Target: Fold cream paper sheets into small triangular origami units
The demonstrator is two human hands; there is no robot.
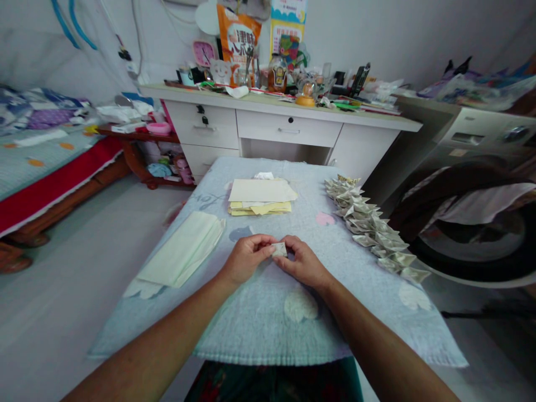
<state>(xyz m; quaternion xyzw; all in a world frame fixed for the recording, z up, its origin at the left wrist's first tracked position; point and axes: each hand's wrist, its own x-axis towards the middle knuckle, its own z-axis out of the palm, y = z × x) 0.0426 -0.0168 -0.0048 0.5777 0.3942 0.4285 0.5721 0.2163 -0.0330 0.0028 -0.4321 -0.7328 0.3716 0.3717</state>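
Note:
A small folded piece of paper (279, 250), pale grey-white, is pinched between my two hands just above the cloth-covered table. My left hand (249, 257) grips its left side with thumb and fingers. On the opposite edge, the thumb and fingers of my right hand (303, 260) are closed. Beyond the hands lies a stack of cream and yellow paper sheets (262, 191). To the left rests a pile of pale green paper (182, 248). Rows of folded paper pieces with pointed tips (372, 226) run along the table's right side.
A light blue patterned cloth (259, 329) covers the table. Behind it stands a white desk (288, 127) crowded with jars and packets. A washing machine (473, 145) with cloth hanging from its door is at the right, a bed (54, 167) at the left.

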